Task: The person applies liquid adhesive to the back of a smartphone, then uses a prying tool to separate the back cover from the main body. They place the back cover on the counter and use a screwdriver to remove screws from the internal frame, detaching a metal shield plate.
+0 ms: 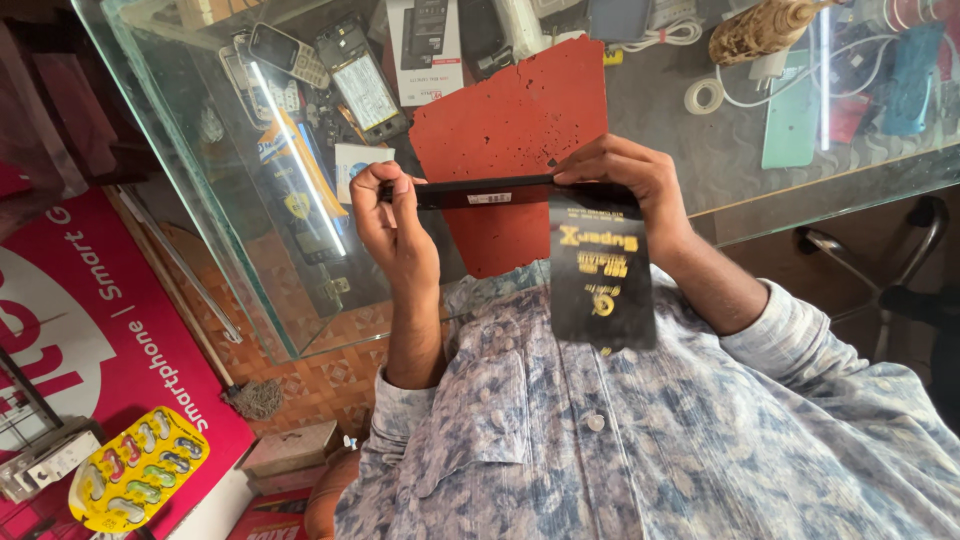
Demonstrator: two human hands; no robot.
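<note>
— Item one: what do we list as held?

— A thin black flat slab, phone-like, seen edge-on (480, 191), above the near edge of the glass counter (150, 90). Our left hand (392, 225) is closed round its left end; our right hand (625, 180) pinches the right end together with a glossy black flat packet with gold print (602, 275), which hangs down over our patterned shirt.

— Handling notes?

— We judge the slab stiff, light and smooth, likely fragile across its face; hold it by the narrow ends or long edges. The packet looks thin, bendy and slippery; take it by the top margin.

— Next entries outward?

— A ragged rust-red mat (510, 130) on the counter under the slab. At the counter's far edge, a white box picturing a dark phone (425, 50). Below the counter's left corner, a large red-and-white sign (80, 330); by it, a yellow blister card of small coloured pieces (138, 468).
</note>
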